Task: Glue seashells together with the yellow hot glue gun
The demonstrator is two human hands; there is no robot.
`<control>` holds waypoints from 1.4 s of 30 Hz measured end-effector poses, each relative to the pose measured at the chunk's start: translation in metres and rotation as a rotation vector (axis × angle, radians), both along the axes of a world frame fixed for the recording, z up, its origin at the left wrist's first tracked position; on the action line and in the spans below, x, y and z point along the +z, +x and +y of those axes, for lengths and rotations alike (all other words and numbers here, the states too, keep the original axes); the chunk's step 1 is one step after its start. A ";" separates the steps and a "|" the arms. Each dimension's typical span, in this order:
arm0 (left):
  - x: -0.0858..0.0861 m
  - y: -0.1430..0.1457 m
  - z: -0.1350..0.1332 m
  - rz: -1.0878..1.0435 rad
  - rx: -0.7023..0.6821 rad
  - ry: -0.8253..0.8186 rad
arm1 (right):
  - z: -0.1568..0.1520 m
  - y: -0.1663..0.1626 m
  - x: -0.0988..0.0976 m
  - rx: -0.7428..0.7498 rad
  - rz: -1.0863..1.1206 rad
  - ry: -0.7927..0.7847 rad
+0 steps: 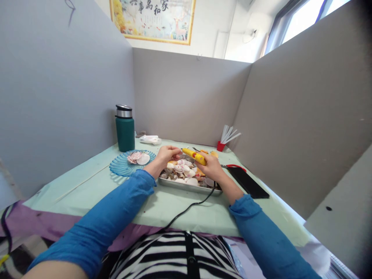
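Note:
My right hand (211, 166) is wrapped round a yellow glue gun (194, 155) with a black cord, its tip pointing left. Close to that tip, the fingers of my left hand (167, 155) are pinched together; what they hold is too small to make out. Both hands are above a metal tray (186, 186) heaped with seashells (184, 170). To the left, a blue glass plate (118, 164) bears several shells (138, 157), pinkish and white.
A green bottle (125, 133) stands behind the plate. At the back right, a red cup (221, 146) holds white glue sticks (228, 134). Red-handled scissors (236, 167) lie by a black flat object (250, 183). A white packet (150, 139) is at the back. Grey partitions (188, 93) enclose the table.

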State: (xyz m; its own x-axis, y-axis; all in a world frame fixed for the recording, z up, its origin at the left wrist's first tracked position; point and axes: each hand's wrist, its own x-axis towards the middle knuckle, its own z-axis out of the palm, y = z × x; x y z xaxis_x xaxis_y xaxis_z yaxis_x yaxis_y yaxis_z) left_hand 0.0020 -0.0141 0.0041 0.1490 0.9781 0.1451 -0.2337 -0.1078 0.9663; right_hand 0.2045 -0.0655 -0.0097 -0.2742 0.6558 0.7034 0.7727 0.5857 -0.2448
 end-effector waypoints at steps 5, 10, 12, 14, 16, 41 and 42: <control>0.002 0.000 -0.002 -0.007 0.001 0.001 | 0.000 0.001 -0.001 -0.011 -0.002 -0.002; 0.002 0.000 -0.002 -0.001 0.007 0.007 | 0.002 0.001 -0.002 -0.027 -0.003 0.001; 0.002 0.000 -0.002 0.004 0.004 -0.002 | 0.003 0.001 -0.002 -0.026 -0.002 -0.002; 0.001 0.000 -0.001 0.009 -0.004 -0.012 | 0.003 0.001 -0.002 -0.021 -0.003 -0.007; 0.001 0.000 -0.001 0.015 -0.009 -0.020 | 0.002 0.001 -0.002 -0.019 -0.007 -0.013; 0.000 0.000 -0.001 0.048 0.008 -0.007 | 0.000 0.000 -0.001 -0.043 -0.033 -0.023; -0.001 0.000 0.000 0.055 0.008 -0.004 | 0.000 0.000 -0.001 -0.041 -0.034 -0.026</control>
